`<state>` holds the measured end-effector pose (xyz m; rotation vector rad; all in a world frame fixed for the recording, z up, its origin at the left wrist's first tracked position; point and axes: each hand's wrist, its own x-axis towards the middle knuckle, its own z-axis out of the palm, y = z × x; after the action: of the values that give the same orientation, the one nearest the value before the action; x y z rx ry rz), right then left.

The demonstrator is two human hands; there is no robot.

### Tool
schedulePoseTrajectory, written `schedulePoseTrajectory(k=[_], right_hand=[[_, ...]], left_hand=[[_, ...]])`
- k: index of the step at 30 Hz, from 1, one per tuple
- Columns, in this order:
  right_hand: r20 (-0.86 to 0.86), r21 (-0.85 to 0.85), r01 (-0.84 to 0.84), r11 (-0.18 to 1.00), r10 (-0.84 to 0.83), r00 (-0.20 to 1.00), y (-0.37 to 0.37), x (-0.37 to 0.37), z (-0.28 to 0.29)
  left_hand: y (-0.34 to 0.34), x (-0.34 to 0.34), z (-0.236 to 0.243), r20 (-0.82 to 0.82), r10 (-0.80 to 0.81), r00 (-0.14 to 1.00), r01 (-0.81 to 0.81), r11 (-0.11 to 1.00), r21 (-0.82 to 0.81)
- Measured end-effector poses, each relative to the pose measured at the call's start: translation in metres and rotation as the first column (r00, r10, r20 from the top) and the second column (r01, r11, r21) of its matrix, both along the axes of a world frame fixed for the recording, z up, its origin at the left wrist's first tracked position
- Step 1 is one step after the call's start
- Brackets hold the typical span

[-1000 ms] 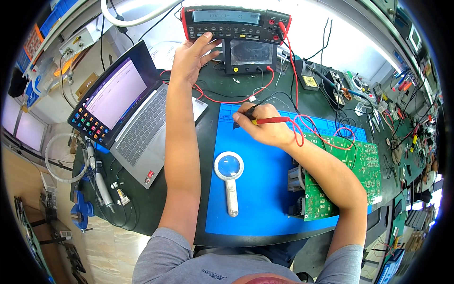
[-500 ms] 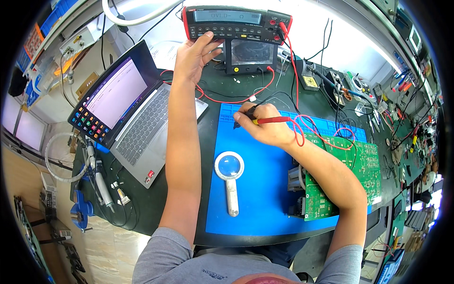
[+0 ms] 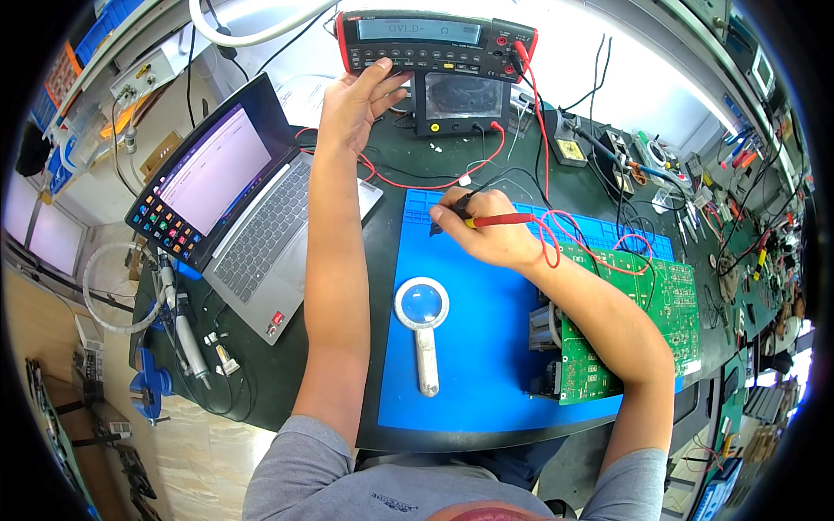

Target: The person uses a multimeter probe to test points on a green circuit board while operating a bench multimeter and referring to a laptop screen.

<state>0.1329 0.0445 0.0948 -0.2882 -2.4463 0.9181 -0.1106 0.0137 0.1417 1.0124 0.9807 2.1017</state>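
At the back of the bench, my left hand (image 3: 354,108) reaches up to a red and black bench multimeter (image 3: 434,45). Its thumb rests on a front button, with the other fingers curled beneath the case. Over the blue work mat (image 3: 473,382), my right hand (image 3: 486,227) is closed round a pair of test probes, a red one (image 3: 504,220) and a black one (image 3: 462,205). A small dark shape shows below its fingertips; I cannot make out what it is. A white-handled magnifying glass (image 3: 426,360) lies on the mat between my arms.
A green circuit board (image 3: 665,300) lies under my right forearm. An unfolded laptop (image 3: 269,217) stands on the left. Behind the mat are a small screened instrument (image 3: 460,104) and a soldering-tip cleaner (image 3: 569,152). Red leads (image 3: 547,148) loop across the bench.
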Motion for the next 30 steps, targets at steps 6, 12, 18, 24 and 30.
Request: schedulePoseTrajectory(k=[6,12,18,24,30], right_hand=[[-0.046,0.002,0.013,1.000,-0.013,0.999,-0.0015,-0.0016,-0.0007],[-0.061,0.016,0.008,1.000,-0.007,0.998,0.0007,-0.0027,-0.0043],[-0.037,-0.001,0.015,1.000,-0.015,0.999,-0.0017,-0.0013,-0.0001],[-0.035,-0.001,0.014,1.000,-0.014,0.999,-0.0014,-0.0012,-0.0002],[-0.037,0.007,0.014,1.000,-0.014,0.999,-0.0011,-0.0014,-0.0005]], left_hand=[[-0.0003,-0.0003,-0.0002,0.002,-0.004,1.000,0.004,1.000,0.007],[0.0008,-0.0002,-0.0005,0.000,-0.002,1.000,0.002,1.000,0.010],[0.0017,-0.0015,-0.0016,0.000,-0.001,1.000,0.001,1.000,0.011],[0.0010,0.0015,-0.0003,0.040,0.013,0.999,-0.013,1.000,0.009],[0.0010,0.0007,-0.0003,0.039,0.006,0.999,-0.006,1.000,0.001]])
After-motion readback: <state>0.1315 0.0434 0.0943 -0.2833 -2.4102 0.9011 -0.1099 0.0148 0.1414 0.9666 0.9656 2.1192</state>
